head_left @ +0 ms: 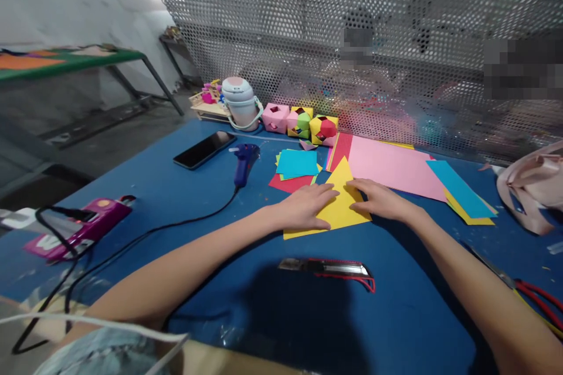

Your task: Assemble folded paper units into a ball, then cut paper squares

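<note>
A yellow sheet of paper (pixel 341 211), folded into a triangle, lies on the blue table with its point facing away from me. My left hand (pixel 305 206) rests flat on its left part, fingers stretched out. On the right edge of the paper, the fingertips of my right hand (pixel 378 199) touch down, thumb and fingers apart. A box cutter (pixel 328 268) with a red-edged handle lies on the table nearer to me. Just beyond the folded paper is a stack of small blue square papers (pixel 297 163), with red and green ones under it.
A purple glue gun (pixel 243 167) trails its cord to a magenta power strip (pixel 88 228) at left. A phone (pixel 204 149), a white lidded jug (pixel 241 102) and paper cubes (pixel 299 123) stand farther back. Pink paper (pixel 391 165), blue strips (pixel 461 188) and scissors (pixel 512 281) lie right.
</note>
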Motion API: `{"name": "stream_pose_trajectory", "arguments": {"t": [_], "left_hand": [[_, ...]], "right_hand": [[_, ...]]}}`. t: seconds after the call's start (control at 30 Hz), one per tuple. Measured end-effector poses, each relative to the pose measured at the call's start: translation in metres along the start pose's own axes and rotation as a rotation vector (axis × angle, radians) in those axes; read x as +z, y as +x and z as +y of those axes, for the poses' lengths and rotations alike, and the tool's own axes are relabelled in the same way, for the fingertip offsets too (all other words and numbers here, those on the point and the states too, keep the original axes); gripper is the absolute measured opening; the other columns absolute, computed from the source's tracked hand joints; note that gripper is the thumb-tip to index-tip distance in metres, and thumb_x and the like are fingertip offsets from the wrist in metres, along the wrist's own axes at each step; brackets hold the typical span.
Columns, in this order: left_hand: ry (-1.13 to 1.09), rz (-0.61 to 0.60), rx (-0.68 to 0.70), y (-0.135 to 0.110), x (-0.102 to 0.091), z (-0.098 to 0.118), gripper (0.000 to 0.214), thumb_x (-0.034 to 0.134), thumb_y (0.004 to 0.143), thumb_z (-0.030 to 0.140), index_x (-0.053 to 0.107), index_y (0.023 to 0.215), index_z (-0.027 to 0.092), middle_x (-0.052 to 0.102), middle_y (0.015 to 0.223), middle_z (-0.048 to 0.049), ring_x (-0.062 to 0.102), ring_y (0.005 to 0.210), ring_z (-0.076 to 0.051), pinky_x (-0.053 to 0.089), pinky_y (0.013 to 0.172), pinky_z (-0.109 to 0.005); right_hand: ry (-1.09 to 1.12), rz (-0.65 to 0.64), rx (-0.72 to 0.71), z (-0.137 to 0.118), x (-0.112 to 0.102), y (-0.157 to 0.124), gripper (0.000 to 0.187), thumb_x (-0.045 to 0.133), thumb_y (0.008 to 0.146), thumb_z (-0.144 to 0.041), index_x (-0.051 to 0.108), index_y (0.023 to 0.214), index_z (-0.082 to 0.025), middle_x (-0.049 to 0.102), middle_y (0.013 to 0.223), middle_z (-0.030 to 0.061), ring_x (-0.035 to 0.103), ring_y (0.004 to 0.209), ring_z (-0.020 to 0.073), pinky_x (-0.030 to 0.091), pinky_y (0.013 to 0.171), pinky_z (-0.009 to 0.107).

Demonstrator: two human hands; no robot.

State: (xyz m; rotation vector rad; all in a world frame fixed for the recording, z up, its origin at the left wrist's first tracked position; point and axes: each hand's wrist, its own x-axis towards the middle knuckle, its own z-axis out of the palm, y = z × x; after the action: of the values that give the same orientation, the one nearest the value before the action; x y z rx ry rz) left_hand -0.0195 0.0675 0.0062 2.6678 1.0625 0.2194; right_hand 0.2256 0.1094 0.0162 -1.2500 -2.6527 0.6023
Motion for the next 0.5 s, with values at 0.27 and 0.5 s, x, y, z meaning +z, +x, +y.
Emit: {"name": "stream_pose_trajectory", "arguments": {"t": [0.27,0.5], "left_hand": [[-0.246,0.131,-0.023,0.001,0.001,-0.006,0.064,0.067,0.079,0.036,0.043,0.134,0.015,0.042,0.145,-0.0186,0.039,0.135,-0.032,0.034,0.109,-0.046],[-0.426,0.357,-0.089,0.004,0.001,-0.012,0.041,0.048,0.09,0.032,0.046,0.127,0.016,0.053,0.131,-0.0157,0.052,0.12,-0.027,0.044,0.1,-0.044]], "right_hand": [[0.088,-0.111,0.048,0.004,-0.004,0.02,0.025,0.066,0.072,-0.024,0.07,0.095,-0.017,0.071,0.09,0.0042,0.062,0.078,0.0183,0.046,0.069,0.026],[0.062,0.153,0.336,0.065,-0.049,-0.034,0.016,0.058,0.078,-0.028,0.07,0.077,-0.016,0.067,0.072,0.0007,0.057,0.067,0.0158,0.042,0.061,0.025]]}}
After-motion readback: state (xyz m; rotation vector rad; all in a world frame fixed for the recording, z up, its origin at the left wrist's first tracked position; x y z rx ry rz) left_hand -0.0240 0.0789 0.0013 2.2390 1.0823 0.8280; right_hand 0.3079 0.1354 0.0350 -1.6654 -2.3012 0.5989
